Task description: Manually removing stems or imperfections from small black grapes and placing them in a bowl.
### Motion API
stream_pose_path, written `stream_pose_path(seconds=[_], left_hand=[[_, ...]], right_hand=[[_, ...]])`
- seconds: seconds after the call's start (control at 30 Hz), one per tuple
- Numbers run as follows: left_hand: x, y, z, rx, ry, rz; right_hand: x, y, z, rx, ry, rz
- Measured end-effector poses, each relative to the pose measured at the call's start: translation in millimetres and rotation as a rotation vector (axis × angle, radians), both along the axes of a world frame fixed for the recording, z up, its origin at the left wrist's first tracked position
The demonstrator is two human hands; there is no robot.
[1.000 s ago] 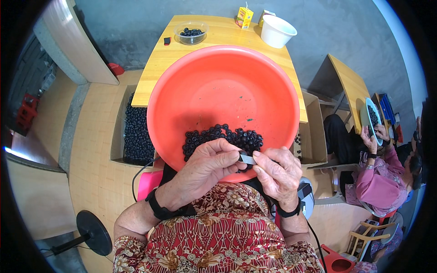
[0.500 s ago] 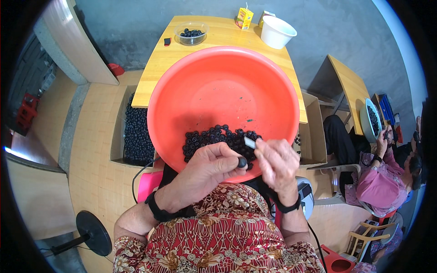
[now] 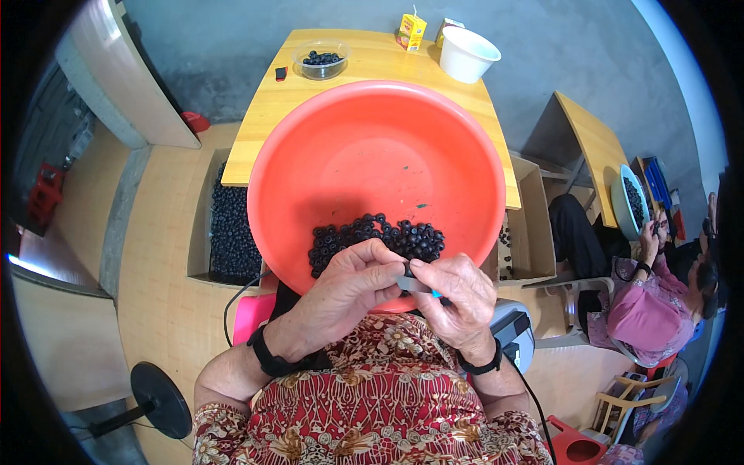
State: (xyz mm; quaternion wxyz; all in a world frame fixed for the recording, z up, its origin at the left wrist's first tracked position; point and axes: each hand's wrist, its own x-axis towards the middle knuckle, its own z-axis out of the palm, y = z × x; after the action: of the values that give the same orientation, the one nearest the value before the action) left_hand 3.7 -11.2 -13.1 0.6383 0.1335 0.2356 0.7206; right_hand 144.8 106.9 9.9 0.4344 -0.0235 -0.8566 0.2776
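Over the near rim of a big red basin (image 3: 380, 147), my two hands meet. My left hand (image 3: 349, 283) pinches a small black round piece (image 3: 407, 268) between thumb and fingertips, mostly covered by the fingers. Closed around a small knife, my right hand (image 3: 459, 301) presses in from the right; the knife's flat grey blade (image 3: 412, 285) lies against the piece, and a bit of blue shows at the knife's grip. Just beyond my fingers, a heap of similar black pieces (image 3: 356, 234), some with a hole in the middle, lies in the basin.
The basin rests on a wooden table (image 3: 291, 101) with a clear bowl (image 3: 322, 62) of black pieces, a yellow carton (image 3: 411, 32) and a white tub (image 3: 469, 54). Cardboard boxes flank it, the left box (image 3: 200, 225) full of black pieces. At right, a person (image 3: 647, 310) sits working.
My right hand has moved in toward my left, bringing the blade from above the heap down to the black piece. My left hand has stayed nearly in place, still holding the piece.
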Motion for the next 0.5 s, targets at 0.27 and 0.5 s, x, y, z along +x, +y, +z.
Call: stream_pose_path(seconds=[0.27, 0.5], left_hand=[[-2.7, -1.5, 6.3, 0.019, 0.017, -0.045], [-3.8, -7.4, 0.9, -0.067, 0.08, -0.012]], right_hand=[[5.9, -2.8, -1.1, 0.241, -0.004, -0.051], [-1.7, -2.4, -4.3, 0.178, -0.003, -0.054]])
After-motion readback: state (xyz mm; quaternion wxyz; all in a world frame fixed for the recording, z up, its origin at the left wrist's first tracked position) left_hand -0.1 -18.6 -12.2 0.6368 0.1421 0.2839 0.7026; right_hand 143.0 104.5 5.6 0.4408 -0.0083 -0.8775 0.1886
